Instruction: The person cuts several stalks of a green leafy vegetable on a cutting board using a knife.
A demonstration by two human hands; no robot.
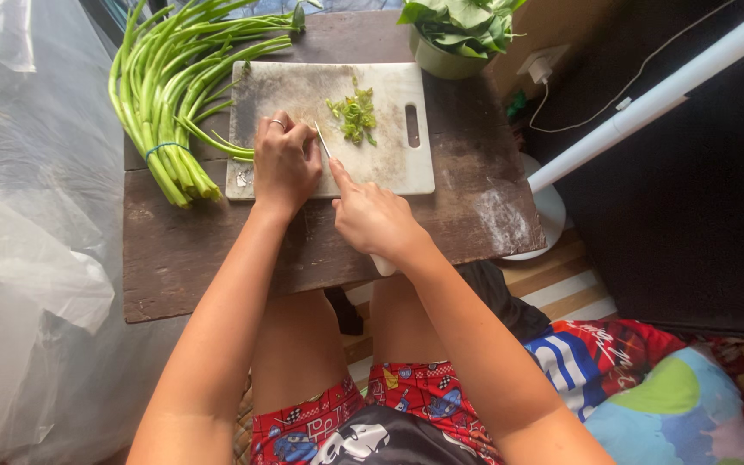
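Note:
My left hand point(284, 162), a ring on one finger, presses down on green stems point(227, 148) at the left side of a white cutting board point(389, 164). My right hand point(370, 215) grips a knife point(324, 140) with a pale handle, index finger along the blade's back, blade just right of my left fingers. A small heap of chopped greens point(355, 114) lies on the board near its handle slot. A big bundle of long green stalks point(174, 77), tied with a band, lies left of the board.
The board rests on a dark worn wooden table point(217, 250). A pot of leafy greens point(458, 34) stands at the back right. Clear plastic sheeting point(27, 215) hangs on the left. A white pole point(647, 103), a charger with cable point(544, 69) and a colourful cushion point(673, 405) are on the right.

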